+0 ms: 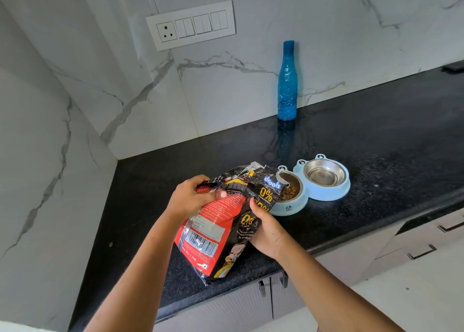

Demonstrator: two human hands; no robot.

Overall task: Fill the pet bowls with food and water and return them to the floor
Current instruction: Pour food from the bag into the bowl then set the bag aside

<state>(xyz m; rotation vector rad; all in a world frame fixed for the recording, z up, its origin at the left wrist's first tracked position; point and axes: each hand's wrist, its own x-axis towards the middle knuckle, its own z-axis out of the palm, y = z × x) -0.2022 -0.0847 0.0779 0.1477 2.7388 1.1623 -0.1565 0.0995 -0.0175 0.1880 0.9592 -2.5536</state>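
Left hand (193,201), right hand (266,232) — seemingly curled

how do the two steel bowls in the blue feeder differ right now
The left bowl holds brown kibble; the right bowl is empty, its bare steel shining. The open mouth of the bag overlaps the left bowl's rim, while the right bowl is fully uncovered. Both are round steel bowls set in one pale blue feeder on the black counter.

2 bare hands (193,201) (forearms (334,289) likewise)
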